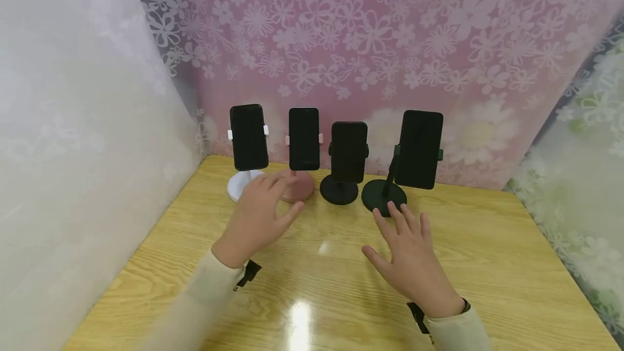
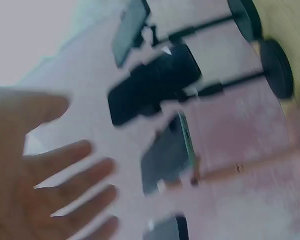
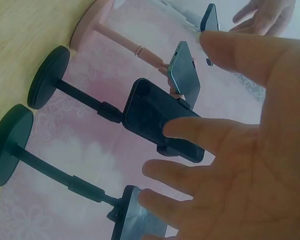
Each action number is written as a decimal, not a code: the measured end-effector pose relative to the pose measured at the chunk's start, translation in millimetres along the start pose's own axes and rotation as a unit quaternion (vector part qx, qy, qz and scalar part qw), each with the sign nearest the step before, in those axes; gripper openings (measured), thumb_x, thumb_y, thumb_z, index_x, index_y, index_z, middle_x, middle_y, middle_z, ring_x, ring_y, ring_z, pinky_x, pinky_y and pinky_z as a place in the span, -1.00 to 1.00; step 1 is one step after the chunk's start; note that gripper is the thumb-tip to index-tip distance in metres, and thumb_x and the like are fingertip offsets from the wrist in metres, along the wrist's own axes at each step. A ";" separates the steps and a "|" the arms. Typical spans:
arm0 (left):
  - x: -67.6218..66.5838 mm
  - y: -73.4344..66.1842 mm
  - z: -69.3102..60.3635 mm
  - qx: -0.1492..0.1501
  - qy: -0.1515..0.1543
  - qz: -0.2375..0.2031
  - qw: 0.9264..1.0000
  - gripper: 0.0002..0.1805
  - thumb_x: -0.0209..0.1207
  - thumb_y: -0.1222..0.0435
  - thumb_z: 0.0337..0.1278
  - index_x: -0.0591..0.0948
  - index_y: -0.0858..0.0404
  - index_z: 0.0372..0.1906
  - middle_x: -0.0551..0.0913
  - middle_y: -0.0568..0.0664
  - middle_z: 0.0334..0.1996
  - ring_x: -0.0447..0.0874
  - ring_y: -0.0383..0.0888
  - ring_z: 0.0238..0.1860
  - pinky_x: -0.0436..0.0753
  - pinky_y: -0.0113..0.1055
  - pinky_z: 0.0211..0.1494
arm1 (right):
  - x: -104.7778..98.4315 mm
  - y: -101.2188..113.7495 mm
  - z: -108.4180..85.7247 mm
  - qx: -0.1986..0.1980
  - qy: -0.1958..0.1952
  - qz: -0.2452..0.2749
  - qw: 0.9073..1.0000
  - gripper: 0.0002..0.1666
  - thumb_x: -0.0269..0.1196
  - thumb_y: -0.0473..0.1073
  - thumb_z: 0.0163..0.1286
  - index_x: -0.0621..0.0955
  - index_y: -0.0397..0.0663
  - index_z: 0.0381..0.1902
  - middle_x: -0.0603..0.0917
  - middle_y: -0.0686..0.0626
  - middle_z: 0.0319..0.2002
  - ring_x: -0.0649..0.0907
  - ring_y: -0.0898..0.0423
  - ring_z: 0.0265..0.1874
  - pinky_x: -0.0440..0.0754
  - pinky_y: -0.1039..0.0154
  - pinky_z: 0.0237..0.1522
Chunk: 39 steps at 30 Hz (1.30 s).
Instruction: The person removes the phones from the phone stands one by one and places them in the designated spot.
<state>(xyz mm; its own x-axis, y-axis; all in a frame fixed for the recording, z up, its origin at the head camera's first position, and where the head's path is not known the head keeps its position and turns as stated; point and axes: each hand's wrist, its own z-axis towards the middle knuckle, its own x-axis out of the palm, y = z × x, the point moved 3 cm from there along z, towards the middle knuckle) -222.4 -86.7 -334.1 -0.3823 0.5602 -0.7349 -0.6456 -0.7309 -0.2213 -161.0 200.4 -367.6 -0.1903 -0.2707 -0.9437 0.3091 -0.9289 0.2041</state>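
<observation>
Several phones on round-based stands form a row. From left to right in the head view come a white phone stand (image 1: 237,187), a pink phone stand (image 1: 302,188), a black phone stand (image 1: 338,193) and a dark green phone stand (image 1: 377,194). Each holds a dark-screened phone, such as the far-left phone (image 1: 249,137) and the far-right phone (image 1: 420,148). My left hand (image 1: 255,213) hovers before the white and pink stands, fingers extended, partly covering their bases. My right hand (image 1: 411,264) is spread before the green stand. Neither hand holds anything.
The stands are on a yellow wood-grain table (image 1: 322,264). Behind them hangs a pink floral curtain (image 1: 341,42), with a pale wall covering (image 1: 88,150) on the left and a floral one (image 1: 580,177) on the right. Black straps sit at both wrists.
</observation>
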 end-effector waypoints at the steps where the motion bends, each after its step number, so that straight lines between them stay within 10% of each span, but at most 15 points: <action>1: -4.5 6.8 2.2 -0.003 -0.028 -0.008 1.000 -0.55 0.28 0.10 0.37 0.65 0.29 0.19 0.69 0.10 0.07 0.63 0.09 0.10 0.59 0.02 0.17 | 0.0 -0.4 -0.1 -0.001 0.000 0.001 1.000 -0.10 0.32 0.21 0.44 0.35 -0.08 0.56 0.22 -0.36 0.55 0.10 -0.40 0.55 -0.17 -0.45 0.49; 5: -16.3 46.1 11.0 -0.059 -0.142 -0.069 0.986 -0.72 0.22 0.22 0.39 0.66 0.31 0.04 0.71 0.08 -0.17 0.67 0.03 -0.12 0.64 -0.06 -0.03 | -0.1 -2.3 -1.3 -0.003 -0.007 -0.003 1.000 -0.14 0.34 0.19 0.44 0.40 -0.09 0.53 0.28 -0.37 0.51 0.15 -0.40 0.53 -0.17 -0.44 0.50; 8: -15.4 84.4 15.5 -0.144 -0.196 -0.153 0.958 -0.67 0.19 0.21 0.45 0.55 0.37 0.10 0.63 0.13 -0.10 0.61 -0.04 -0.08 0.57 -0.16 0.02 | 0.0 -3.1 -2.2 -0.005 -0.018 -0.001 1.000 -0.19 0.35 0.17 0.43 0.46 -0.10 0.48 0.32 -0.36 0.49 0.17 -0.39 0.52 -0.20 -0.42 0.51; 12: -3.5 129.2 18.6 -0.279 -0.192 -0.303 0.891 -0.47 0.08 0.09 0.56 0.34 0.40 0.33 0.45 0.05 0.05 0.44 -0.19 -0.01 0.45 -0.33 0.09 | -2.0 0.1 -0.5 -0.019 -0.037 0.003 0.999 -0.31 0.38 0.13 0.41 0.57 -0.11 0.37 0.42 -0.31 0.44 0.27 -0.33 0.49 -0.09 -0.41 0.51; 16: 8.1 150.7 20.9 -0.360 -0.135 -0.420 0.822 -0.39 -0.12 -0.05 0.64 0.25 0.30 0.46 0.39 -0.10 0.05 0.42 -0.24 -0.02 0.45 -0.35 0.07 | -4.9 5.1 1.2 -0.022 -0.027 0.014 0.999 -0.46 0.37 0.10 0.43 0.67 -0.06 0.23 0.67 -0.14 0.21 0.63 -0.17 0.21 0.45 -0.24 0.32; 23: 17.2 158.2 30.0 -0.345 -0.092 -0.570 0.740 -0.60 -0.15 -0.10 0.64 0.51 0.07 0.13 0.58 -0.14 -0.10 0.56 -0.25 -0.14 0.57 -0.45 -0.05 | -5.6 8.1 -2.4 -0.003 0.028 0.051 0.998 -0.62 0.33 0.11 0.48 0.72 0.08 0.11 0.78 0.10 -0.02 0.76 0.19 -0.19 0.72 0.09 -0.19; 27: 20.1 160.6 32.2 -0.342 -0.085 -0.633 0.689 -0.53 -0.09 -0.14 0.57 0.51 0.00 0.29 0.64 -0.17 -0.09 0.62 -0.30 -0.22 0.61 -0.49 -0.18 | -5.6 7.6 -2.9 -0.010 0.031 0.043 0.999 -0.58 0.31 0.14 0.48 0.72 0.05 0.13 0.79 0.08 -0.05 0.76 0.17 -0.20 0.71 0.11 -0.21; 31: 27.3 156.6 35.9 -0.335 -0.062 -0.639 0.690 -0.36 -0.15 -0.17 0.55 0.25 -0.06 0.57 0.53 -0.14 0.08 0.62 -0.26 -0.04 0.64 -0.44 -0.04 | -4.9 5.7 -4.2 -0.009 0.043 0.040 0.998 -0.56 0.31 0.14 0.48 0.71 0.03 0.15 0.79 0.07 -0.05 0.76 0.16 -0.19 0.71 0.09 -0.18; 39: 32.0 147.3 35.9 -0.359 -0.107 -0.562 0.737 -0.28 -0.30 -0.22 0.56 0.12 -0.03 0.65 0.35 0.01 0.39 0.41 -0.08 0.35 0.51 -0.27 0.31 | -10.8 6.9 -7.2 -0.021 0.035 0.037 0.998 -0.55 0.31 0.13 0.48 0.71 0.02 0.16 0.78 0.06 -0.03 0.75 0.16 -0.19 0.71 0.09 -0.18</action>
<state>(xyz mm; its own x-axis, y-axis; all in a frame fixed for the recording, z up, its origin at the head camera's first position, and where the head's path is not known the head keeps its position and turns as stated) -353.5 -162.4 -367.2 -0.0178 0.9619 0.2727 -0.1469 0.2672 -0.9524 -150.1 198.7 -357.9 -0.1013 -0.3186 -0.9425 0.3597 -0.8950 0.2638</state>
